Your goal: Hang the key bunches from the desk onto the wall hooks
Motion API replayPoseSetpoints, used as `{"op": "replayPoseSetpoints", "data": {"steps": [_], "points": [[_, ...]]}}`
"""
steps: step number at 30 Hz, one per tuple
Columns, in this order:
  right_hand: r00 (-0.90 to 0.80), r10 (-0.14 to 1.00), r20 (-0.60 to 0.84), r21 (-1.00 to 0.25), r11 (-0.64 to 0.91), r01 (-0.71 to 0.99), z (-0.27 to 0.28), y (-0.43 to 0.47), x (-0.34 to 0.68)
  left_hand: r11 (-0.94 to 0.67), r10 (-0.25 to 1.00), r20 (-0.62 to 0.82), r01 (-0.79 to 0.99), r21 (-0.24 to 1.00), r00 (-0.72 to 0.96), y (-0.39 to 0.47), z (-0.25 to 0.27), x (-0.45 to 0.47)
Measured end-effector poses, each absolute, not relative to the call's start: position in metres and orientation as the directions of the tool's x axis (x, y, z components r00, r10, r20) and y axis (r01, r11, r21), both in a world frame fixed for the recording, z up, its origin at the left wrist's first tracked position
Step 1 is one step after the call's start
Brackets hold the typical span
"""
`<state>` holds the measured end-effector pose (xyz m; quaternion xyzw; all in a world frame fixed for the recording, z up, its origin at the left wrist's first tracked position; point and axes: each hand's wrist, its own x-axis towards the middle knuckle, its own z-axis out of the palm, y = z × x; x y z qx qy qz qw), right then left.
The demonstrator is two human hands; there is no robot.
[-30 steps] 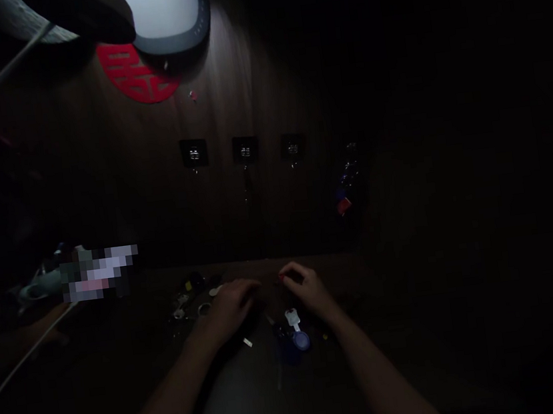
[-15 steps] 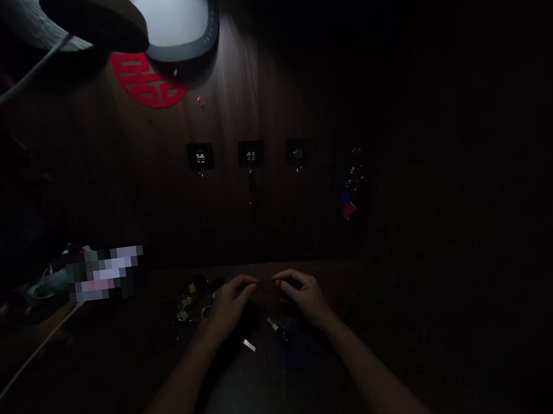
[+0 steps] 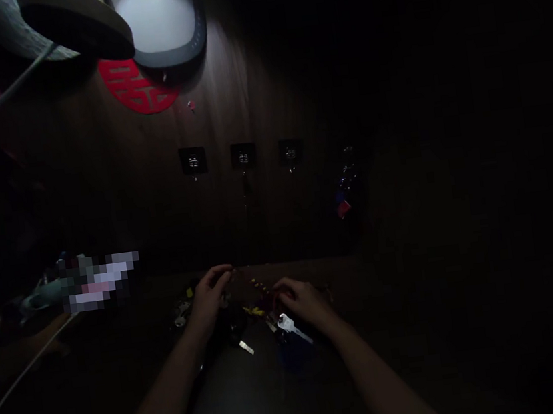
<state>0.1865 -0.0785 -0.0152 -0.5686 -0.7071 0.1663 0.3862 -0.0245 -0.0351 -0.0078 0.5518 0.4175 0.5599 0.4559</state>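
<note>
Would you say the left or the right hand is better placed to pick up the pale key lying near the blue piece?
Probably the right hand: the pale key lies just beside its fingers, next to the blue piece. The left hand is lifted farther off, by the small parts.

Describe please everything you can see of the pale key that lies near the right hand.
The pale key looks silvery, like metal, with a broad head toward the upper left and a blade that points down to the right. It lies flat on the dark table, just below the right hand; whether the fingers touch it is too dark to tell. Its lower end lies over a dim blue object. Finer details are lost in the dark.
</note>
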Motion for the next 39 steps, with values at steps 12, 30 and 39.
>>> {"op": "replayPoseSetpoints", "data": {"steps": [12, 30, 39], "points": [[0.542, 0.81, 0.225, -0.97, 0.242, 0.041, -0.009, -0.061, 0.212, -0.47, 0.865, 0.389, 0.24, 0.849, 0.316, -0.034, -0.012, -0.017], [0.175, 0.83, 0.529, -0.716, 0.326, 0.617, -0.013, -0.07, 0.198, -0.661, 0.75, 0.381, 0.637, 0.397, 0.541, -0.05, -0.017, -0.006], [0.093, 0.893, 0.439, -0.738, 0.3, 0.605, -0.004, -0.078, 0.192, -0.579, 0.785, 0.37, 0.373, 0.725, 0.497, -0.053, -0.011, -0.003]]}}
